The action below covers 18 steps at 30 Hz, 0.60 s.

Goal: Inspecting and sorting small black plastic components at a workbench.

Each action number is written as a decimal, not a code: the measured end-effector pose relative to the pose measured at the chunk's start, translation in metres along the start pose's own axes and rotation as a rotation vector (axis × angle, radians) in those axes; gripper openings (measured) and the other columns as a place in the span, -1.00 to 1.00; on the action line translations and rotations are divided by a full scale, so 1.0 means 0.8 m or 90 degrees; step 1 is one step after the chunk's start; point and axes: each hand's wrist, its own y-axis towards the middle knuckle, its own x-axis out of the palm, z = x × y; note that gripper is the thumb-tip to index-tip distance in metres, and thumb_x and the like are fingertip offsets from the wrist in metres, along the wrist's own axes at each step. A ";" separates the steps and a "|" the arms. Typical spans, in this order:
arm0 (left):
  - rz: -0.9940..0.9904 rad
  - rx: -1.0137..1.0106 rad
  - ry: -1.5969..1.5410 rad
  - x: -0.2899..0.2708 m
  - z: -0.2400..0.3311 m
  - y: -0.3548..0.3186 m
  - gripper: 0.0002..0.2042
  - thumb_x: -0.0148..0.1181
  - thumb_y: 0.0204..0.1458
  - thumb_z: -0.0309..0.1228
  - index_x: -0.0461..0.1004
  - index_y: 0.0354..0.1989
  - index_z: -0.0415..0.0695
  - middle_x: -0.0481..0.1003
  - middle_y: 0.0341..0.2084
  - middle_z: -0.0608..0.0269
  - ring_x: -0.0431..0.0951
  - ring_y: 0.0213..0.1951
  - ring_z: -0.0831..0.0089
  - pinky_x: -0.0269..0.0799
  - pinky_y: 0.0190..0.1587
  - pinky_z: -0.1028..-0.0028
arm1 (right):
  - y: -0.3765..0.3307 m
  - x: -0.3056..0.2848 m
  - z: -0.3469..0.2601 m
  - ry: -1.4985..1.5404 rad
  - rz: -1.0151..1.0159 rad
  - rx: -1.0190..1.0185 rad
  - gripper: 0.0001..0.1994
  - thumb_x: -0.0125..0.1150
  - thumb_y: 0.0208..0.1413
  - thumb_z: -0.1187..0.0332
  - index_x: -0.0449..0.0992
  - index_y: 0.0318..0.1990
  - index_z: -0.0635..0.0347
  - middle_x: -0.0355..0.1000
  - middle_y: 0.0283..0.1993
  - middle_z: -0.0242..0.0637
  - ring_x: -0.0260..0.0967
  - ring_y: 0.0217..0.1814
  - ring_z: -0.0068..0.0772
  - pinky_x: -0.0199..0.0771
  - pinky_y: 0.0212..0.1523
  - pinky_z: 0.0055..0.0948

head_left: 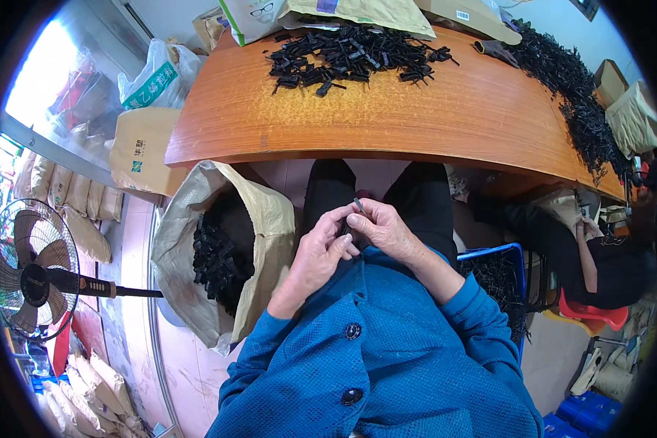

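My left hand (pixel 321 247) and my right hand (pixel 384 229) meet over my lap, fingers closed around small black plastic parts. The tip of one thin black plastic part (pixel 359 206) sticks up between the thumb and fingers of my right hand. Curled fingers hide most of what my left hand grips, though a dark piece shows beside its thumb. To the left of my lap stands a wide-mouthed paper-and-woven sack (pixel 274 226) with many black plastic parts (pixel 223 266) inside. On the table's far side lies a loose heap of similar black parts (pixel 350 58).
The wooden table (pixel 292 131) curves across in front of my knees. Thin black pieces (pixel 573 95) pile along its right end. At my right sits a blue crate (pixel 520 281) of black pieces; a person in dark clothes (pixel 562 241) works beyond. A fan (pixel 36 274) stands left.
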 end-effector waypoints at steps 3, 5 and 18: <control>0.070 0.042 0.145 0.004 0.008 -0.003 -0.62 -0.04 0.15 -0.60 0.25 0.17 -0.20 0.47 -0.34 0.22 0.51 -0.42 0.59 0.45 -0.37 0.60 | 0.004 0.008 -0.004 -0.037 0.023 -0.009 -0.73 0.01 0.28 0.18 0.42 -0.09 0.20 0.30 -0.52 -0.50 0.13 -0.57 -0.76 0.07 -0.61 -0.71; 0.113 0.079 0.192 0.001 0.008 -0.004 -0.63 -0.05 0.14 -0.62 0.27 0.16 -0.21 0.47 -0.35 0.23 0.51 -0.40 0.60 0.46 -0.37 0.59 | 0.001 0.027 -0.034 0.039 0.001 0.019 -0.69 -0.05 0.30 0.15 0.41 -0.03 0.20 0.26 -0.53 -0.51 0.10 -0.58 -0.76 0.04 -0.63 -0.69; 0.253 0.176 0.243 -0.008 -0.002 -0.007 -0.64 0.03 0.10 -0.64 0.33 0.11 -0.20 0.52 -0.24 0.07 0.56 -0.24 0.40 0.49 -0.21 0.47 | -0.004 0.059 -0.047 0.065 -0.027 0.143 -0.62 -0.20 0.35 0.18 0.17 0.24 0.07 0.07 -0.61 -0.57 -0.08 -0.65 -0.75 -0.11 -0.67 -0.69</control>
